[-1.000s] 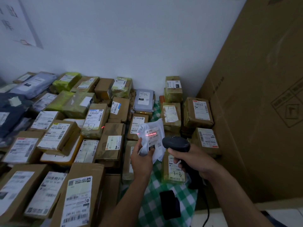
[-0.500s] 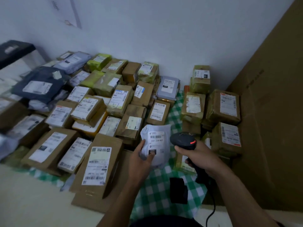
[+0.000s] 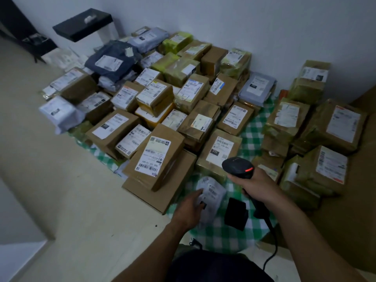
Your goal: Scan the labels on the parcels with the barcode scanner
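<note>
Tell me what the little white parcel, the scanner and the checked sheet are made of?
White parcel: probably a thin plastic mailer; it looks soft and crumpled.
Scanner: hard black plastic, matte, with a smooth moulded head.
Checked sheet: cloth or thin plastic, I cannot tell; it lies flat.

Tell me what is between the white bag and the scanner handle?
A small black box sits on the checked cloth between the white bag and the scanner handle, seen in the head view.

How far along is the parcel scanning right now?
Done: the white plastic mailer pouch showed the red scan line a second ago. In hand: left hand holds it over the green checked cloth; right hand grips the black barcode scanner. Left: unclear which brown cardboard boxes are scanned.
</note>
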The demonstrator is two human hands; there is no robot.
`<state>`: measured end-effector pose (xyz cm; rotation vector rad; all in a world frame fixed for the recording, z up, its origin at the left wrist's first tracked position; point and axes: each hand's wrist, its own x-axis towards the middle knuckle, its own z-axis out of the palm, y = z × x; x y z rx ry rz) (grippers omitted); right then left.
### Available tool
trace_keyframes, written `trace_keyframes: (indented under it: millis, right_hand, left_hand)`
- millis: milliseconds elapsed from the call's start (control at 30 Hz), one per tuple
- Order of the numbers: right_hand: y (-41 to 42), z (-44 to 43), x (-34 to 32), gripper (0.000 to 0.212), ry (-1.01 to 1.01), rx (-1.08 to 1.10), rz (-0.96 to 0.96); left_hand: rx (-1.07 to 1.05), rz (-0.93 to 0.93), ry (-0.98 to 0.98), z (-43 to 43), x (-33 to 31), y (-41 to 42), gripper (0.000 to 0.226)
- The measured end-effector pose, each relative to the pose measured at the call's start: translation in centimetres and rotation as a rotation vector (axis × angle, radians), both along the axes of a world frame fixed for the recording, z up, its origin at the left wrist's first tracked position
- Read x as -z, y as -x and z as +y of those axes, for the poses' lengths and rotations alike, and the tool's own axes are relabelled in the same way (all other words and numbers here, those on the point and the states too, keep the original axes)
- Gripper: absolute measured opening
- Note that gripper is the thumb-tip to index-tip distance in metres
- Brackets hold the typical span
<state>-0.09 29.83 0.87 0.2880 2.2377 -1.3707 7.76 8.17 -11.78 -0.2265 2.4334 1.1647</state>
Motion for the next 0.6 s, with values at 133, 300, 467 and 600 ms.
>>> trace_keyframes:
  millis: [133,300,467,600]
  right_hand:
    - [-0.3,0.4,0.4,0.016,-0.008,-0.014,0.019]
    - [-0.8,1.2,0.9,0.022,0.021,0.032,0.032]
    - [-0.8,2.7,1.1,0.027,0.065,0.108,0.033]
    - [-1.2,3.4,2.1,0.033,0.071,0.142,0.04]
  left_hand:
    - [0.084,0.113,0.113,0.3,1.2,0.2,0.046]
    - [0.176,0.21,0.363,1.4,2.1,0.9,0.094]
    - [0.365,0.026,0.414,1.9,3.2,1.4,0.08]
    - [0.476,-0.038,0.491,1.2,4.4,2.0,0.082]
